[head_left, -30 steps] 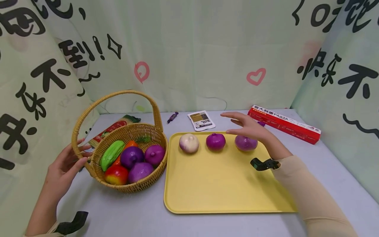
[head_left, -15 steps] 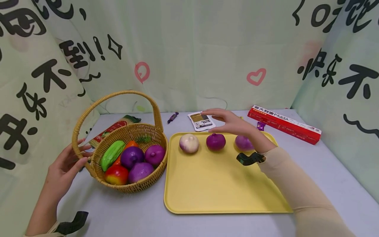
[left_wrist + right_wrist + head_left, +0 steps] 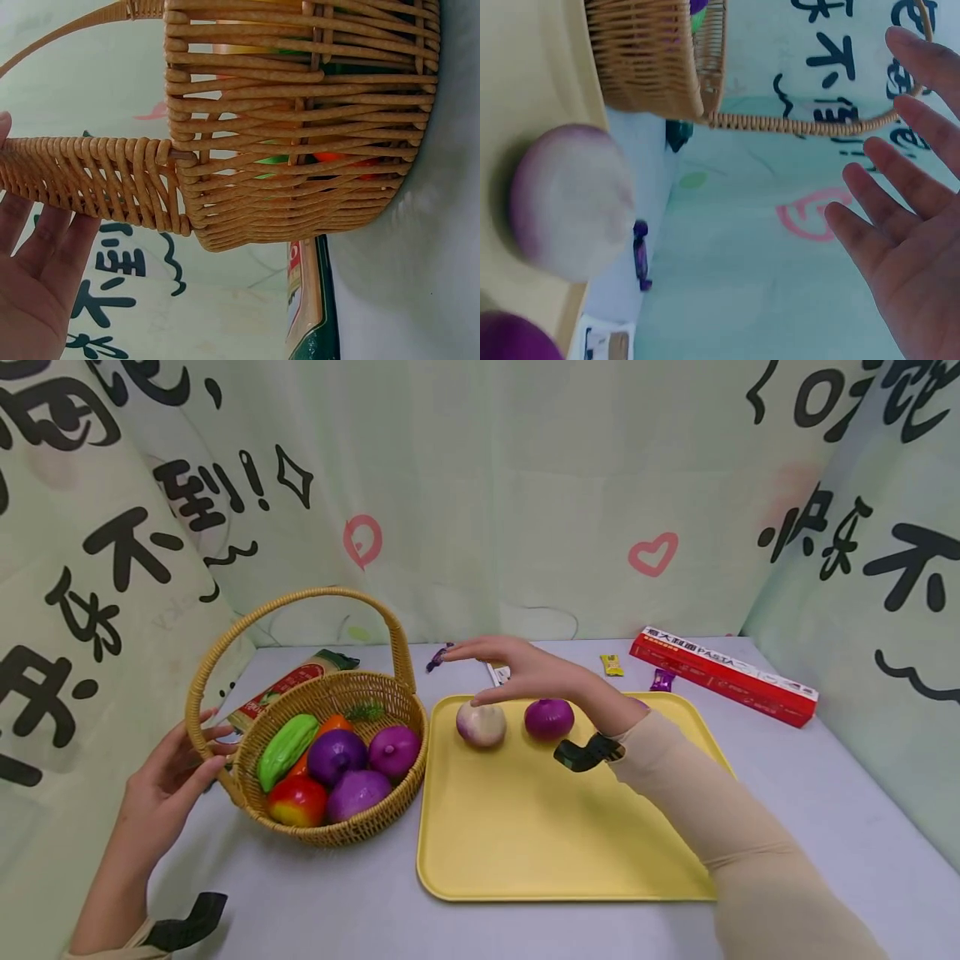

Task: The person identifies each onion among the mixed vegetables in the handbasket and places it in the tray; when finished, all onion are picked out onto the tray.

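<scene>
- Gripping one end of the handle [image 3: 403,656] of the wicker basket [image 3: 322,837], the left hand [image 3: 161,789] keeps its thumb on the near side; its fingers lie behind, partly hidden by the cane.
- The basket sits just beside the tray [image 3: 555,835], on its left: rounded, woven of tan strands, with a tall arched handle. The left wrist view cuts off its top.
- Inside the basket, left of the tray: a ridged green gourd [image 3: 287,752], a glossy red-and-yellow fruit [image 3: 297,802], smooth purple bulbs [image 3: 358,795], and an orange vegetable [image 3: 335,724], largely covered.
- Over the tray's far left part hangs the right hand [image 3: 525,668], fingers extended and thumb spread away from them.
- On the tray below it rests a pale bulb [image 3: 480,728], round and flushed purple; the thumb overlaps its top in the head view, but the right wrist view shows them apart.
- Right of that, also on the tray, is a shiny purple onion [image 3: 549,722].
- Beyond the tray's far edge: a flat sachet [image 3: 500,674], mostly hidden by the hand; a twist-wrapped purple sweet [image 3: 436,658]; a small yellow wrapper [image 3: 612,665].
- Past the tray's far right corner lies a long red box [image 3: 723,675].
- Beyond the tray to the left, a red-and-green packet [image 3: 296,678] is half hidden by the basket.
</scene>
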Motion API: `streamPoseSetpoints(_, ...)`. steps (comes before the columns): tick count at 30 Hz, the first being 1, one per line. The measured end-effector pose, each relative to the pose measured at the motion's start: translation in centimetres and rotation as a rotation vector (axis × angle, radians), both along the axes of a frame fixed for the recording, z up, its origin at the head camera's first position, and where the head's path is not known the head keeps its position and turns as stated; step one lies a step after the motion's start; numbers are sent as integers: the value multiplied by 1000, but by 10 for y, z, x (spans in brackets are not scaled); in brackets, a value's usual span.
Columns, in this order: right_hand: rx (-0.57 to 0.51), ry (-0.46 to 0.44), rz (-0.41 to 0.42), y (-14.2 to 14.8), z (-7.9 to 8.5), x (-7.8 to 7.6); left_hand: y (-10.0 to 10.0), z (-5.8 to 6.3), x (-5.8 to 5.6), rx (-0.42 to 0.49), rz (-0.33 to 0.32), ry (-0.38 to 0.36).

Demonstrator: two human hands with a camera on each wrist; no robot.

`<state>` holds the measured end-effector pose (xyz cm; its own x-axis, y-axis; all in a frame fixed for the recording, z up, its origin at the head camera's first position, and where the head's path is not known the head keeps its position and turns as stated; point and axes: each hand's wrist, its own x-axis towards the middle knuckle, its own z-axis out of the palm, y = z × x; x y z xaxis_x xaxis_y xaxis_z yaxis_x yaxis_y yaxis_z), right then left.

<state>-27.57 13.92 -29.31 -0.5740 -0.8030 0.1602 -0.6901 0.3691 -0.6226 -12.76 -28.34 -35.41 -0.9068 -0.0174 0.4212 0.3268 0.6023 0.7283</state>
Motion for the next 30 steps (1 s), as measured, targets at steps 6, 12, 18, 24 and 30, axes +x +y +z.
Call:
streamPoseSetpoints(6, 37, 62, 118, -33, 8, -1, -2, 0, 1, -1, 0, 0)
streamPoseSetpoints(12, 91, 93, 176, -62, 11, -4, -2, 0, 2, -5, -3, 11)
streamPoseSetpoints(18, 142, 86, 207, -85, 9, -11, -2, 1, 1, -8, -3, 9)
streamPoseSetpoints(24, 109, 56, 285, -105, 5, -15, -1, 0, 0, -1, -18, 4)
streamPoseSetpoints(30, 103, 10, 340, -121, -7, -20, -1, -1, 0, 2, -29, -8)
